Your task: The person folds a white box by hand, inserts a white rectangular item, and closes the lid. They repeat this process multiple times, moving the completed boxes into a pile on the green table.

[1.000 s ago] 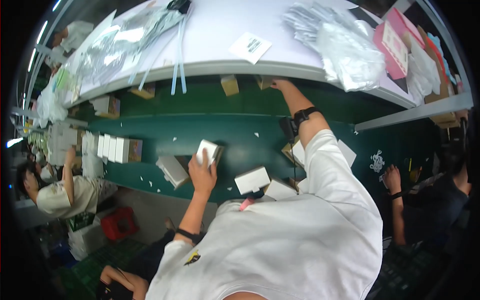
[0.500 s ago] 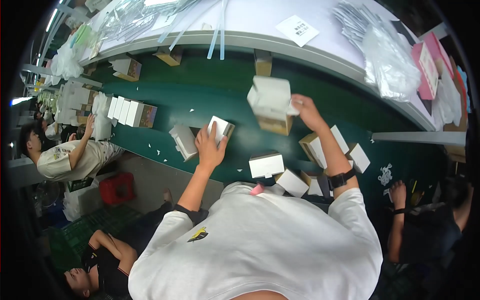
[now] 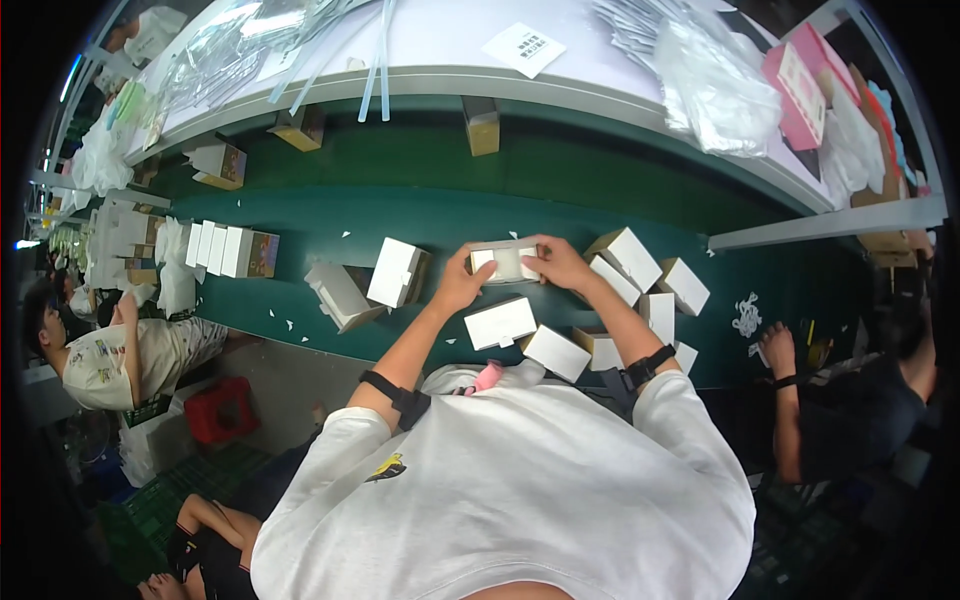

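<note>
Left hand (image 3: pixel 462 283) and right hand (image 3: pixel 556 263) both grip a small white box (image 3: pixel 505 262) above the desk (image 3: pixel 400 215), apparently mid-assembly; closing it likely requires steady two-handed pressure.

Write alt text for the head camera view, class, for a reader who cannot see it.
A person in a white T-shirt holds a small white box between left hand and right hand above a green conveyor belt. More white boxes lie around the hands, and clear plastic bags sit on a white shelf beyond.
</note>
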`<state>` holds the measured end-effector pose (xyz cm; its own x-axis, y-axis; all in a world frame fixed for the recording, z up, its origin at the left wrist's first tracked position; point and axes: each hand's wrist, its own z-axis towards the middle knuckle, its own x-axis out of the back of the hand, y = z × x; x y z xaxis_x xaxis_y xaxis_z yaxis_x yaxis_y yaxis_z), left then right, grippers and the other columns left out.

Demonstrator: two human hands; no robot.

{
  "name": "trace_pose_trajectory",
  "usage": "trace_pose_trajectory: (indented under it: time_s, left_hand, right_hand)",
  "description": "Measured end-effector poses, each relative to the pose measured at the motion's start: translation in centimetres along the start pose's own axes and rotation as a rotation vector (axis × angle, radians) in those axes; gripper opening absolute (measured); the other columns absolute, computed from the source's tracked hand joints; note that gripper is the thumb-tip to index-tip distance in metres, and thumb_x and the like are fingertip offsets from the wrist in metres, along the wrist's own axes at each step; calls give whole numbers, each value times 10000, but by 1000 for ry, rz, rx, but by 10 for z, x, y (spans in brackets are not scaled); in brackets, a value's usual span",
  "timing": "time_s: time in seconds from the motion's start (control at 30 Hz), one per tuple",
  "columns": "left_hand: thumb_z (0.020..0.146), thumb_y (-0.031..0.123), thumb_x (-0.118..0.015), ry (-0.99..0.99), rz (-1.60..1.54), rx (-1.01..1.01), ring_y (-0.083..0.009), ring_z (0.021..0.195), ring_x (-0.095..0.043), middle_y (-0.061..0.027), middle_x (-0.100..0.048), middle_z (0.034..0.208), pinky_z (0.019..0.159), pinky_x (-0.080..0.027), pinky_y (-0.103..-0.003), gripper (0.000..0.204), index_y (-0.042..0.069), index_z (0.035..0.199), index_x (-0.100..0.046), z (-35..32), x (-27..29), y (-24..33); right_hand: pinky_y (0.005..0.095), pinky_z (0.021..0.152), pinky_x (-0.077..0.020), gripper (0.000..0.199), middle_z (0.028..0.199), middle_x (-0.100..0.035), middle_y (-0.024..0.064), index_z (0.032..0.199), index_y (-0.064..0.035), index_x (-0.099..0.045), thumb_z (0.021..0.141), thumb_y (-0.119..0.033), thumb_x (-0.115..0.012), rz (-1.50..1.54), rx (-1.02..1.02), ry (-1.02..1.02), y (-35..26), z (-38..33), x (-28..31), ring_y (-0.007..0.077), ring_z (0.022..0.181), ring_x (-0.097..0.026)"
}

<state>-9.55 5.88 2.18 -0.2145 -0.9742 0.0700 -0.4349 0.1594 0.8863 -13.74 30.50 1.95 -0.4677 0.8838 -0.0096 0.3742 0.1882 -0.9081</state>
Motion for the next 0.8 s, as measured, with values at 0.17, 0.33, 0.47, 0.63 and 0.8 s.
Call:
trace_pose_trajectory:
  time_s: [0.17, 0.33, 0.47, 0.63, 0.8]
  left_hand:
    - [971, 153, -703, 20, 273, -502, -270, 1005, -685, -184, -613, 1345, 787, -591, -337, 519, 95, 1469, -569, 9, 23, -16]
    - [977, 195, -674, 0, 1111, -933, -390, 1197, -619, -203, -579, 1441, 1023, -529, -453, 524, 97, 1480, -569, -12, 47, 15]
    - [1005, 241, -641, -80, 998, -780, -433, 1283, -533, -220, -547, 1475, 1112, -436, -507, 521, 104, 1501, -558, -18, 44, 25]
    - [1022, 289, -621, -116, 991, -657, -434, 1266, -534, -228, -519, 1486, 1075, -456, -500, 553, 114, 1537, -517, -7, 39, 24]
    - [1027, 334, -597, -63, 1219, -658, -418, 1223, -543, -239, -516, 1454, 1034, -473, -500, 650, 74, 1593, -409, -19, 22, 28]
  right_hand:
    - [430, 929, -563, 566, 1205, -621, 134, 1484, -113, -562, 953, -220, -727, -553, 413, 193, 10, 11, -12, 329, 1037, -668]
    - [454, 1056, -513, 602, 1474, -528, 141, 1510, -156, -546, 954, -302, -726, -1156, 634, 9, -26, -17, 10, 341, 1284, -576]
    - [448, 1108, -476, 589, 1536, -499, 157, 1489, -143, -569, 945, -298, -729, -1133, 690, -28, -24, -9, 15, 365, 1368, -517]
    - [457, 1133, -463, 553, 1555, -483, 165, 1510, -161, -548, 989, -290, -677, -1016, 409, -156, -48, -10, 10, 372, 1398, -494]
    - [466, 1156, -446, 540, 1573, -463, 188, 1524, -164, -533, 1005, -261, -648, -1182, 515, -157, -38, -13, 10, 384, 1424, -475]
